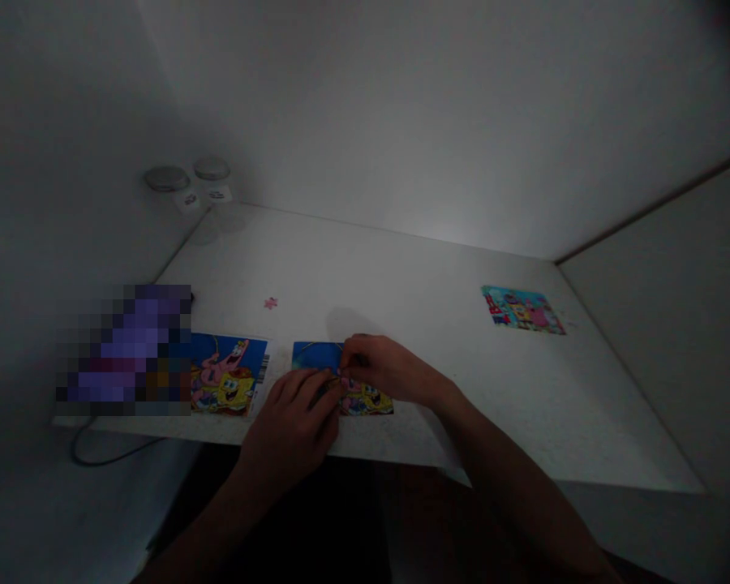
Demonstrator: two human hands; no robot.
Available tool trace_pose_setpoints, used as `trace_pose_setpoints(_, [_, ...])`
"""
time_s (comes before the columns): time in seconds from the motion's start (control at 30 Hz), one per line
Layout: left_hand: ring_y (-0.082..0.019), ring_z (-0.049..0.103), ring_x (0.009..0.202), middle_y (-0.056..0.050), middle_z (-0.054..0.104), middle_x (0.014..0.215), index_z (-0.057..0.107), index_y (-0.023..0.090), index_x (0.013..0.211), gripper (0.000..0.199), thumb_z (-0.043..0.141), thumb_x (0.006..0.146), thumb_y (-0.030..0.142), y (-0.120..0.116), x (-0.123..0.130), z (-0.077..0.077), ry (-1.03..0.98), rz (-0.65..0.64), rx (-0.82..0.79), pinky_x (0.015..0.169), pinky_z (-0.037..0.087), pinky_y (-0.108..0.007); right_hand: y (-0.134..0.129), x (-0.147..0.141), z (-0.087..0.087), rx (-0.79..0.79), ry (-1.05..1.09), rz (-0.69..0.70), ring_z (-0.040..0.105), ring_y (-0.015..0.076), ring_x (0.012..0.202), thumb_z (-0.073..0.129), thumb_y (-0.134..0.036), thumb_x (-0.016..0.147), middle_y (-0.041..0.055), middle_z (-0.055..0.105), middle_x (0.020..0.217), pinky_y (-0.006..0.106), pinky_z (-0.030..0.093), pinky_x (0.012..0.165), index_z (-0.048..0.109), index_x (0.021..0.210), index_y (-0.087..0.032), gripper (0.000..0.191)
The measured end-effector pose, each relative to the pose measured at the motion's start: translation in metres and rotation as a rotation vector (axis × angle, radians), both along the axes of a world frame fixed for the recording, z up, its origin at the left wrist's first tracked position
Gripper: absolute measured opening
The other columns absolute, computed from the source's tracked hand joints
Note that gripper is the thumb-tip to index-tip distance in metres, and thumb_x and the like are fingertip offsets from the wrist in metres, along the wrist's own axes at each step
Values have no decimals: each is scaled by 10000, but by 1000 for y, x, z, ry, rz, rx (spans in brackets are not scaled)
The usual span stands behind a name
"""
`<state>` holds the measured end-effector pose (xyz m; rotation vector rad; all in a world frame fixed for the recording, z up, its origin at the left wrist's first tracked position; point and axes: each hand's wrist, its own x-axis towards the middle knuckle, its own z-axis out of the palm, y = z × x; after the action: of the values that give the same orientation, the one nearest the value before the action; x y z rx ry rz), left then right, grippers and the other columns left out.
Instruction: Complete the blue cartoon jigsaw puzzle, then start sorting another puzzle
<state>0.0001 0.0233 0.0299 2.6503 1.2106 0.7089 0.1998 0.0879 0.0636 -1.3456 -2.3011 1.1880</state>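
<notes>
Holding fingertips point(332, 393) together over a cartoon jigsaw point(365, 400), the left hand point(289, 430) and right hand point(383, 369) hide any pinched piece; such cardboard is light, stiff, best taken by edges.

Beyond the puzzle point(368, 399) the table point(414, 300) runs open for a passing hand, with a lone pink piece point(271, 302) up to its left, a picture card point(225, 377) blocking hard left, and another card point(521, 310) well off right!
</notes>
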Motion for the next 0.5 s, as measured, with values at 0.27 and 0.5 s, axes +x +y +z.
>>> trace_pose_setpoints(0.27, [-267, 517, 1075, -96, 593, 1168, 591, 195, 1179, 297, 455, 918, 231, 0, 1, 1, 29, 1, -47, 916, 445, -477, 5, 3, -5, 109, 34, -13, 506, 110, 689, 600, -197, 823, -5, 556, 802, 230, 367, 621, 578, 855, -183, 42])
trace_pose_setpoints(0.5, [-252, 510, 1077, -79, 581, 1158, 570, 213, 1191, 308, 467, 901, 202, -3, 1, 5, 7, 21, -80, 934, 440, -446, 17, 18, -10, 179, 128, -297, 501, 125, 650, 562, -281, 850, -16, 541, 721, 243, 381, 590, 562, 835, -197, 85])
